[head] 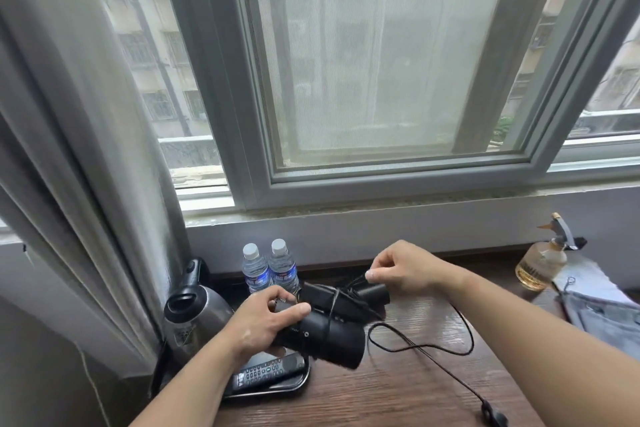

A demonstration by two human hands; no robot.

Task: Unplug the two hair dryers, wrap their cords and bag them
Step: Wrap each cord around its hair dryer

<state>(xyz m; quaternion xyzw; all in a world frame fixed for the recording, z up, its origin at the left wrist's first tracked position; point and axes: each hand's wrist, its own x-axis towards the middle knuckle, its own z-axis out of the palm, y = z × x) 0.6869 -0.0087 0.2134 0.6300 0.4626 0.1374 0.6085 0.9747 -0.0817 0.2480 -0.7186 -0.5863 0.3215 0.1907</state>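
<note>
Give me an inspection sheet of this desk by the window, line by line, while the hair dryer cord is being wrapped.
Surface: dark wooden desk, mostly bare at the front.
Job's things: one black hair dryer held above the desk; second dryer and bag not clearly seen.
Clutter: kettle, two water bottles, remote on a black tray, amber spray bottle, grey cloth.
Hands: left hand grips the dryer; right hand pinches the cord.
Cables: black cord partly wound round the dryer, the rest loose across the desk; plug lies free.
Surroundings: window, grey curtain.

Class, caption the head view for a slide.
Left hand holds black hair dryer; right hand winds its cord.
</note>
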